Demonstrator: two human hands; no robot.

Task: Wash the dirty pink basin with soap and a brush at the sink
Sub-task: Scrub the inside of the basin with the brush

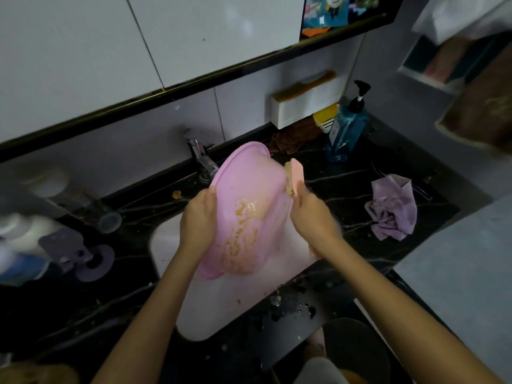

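Observation:
The pink basin [249,189] is tilted on its side above the white sink [221,306], its outer bottom turned toward me and smeared with yellowish-brown dirt. My left hand [198,217] grips the basin's left rim. My right hand [310,214] holds a pink-backed brush [294,177], whose soiled bristles press against the basin's upper right side. A blue pump bottle of soap [346,128] stands on the counter at the back right.
A chrome tap [202,159] rises behind the basin. On the black marble counter [346,187] lie a crumpled lilac cloth [392,207] at the right, a brown cloth [293,137] by the wall, and a glass [102,214] and bottles at the left.

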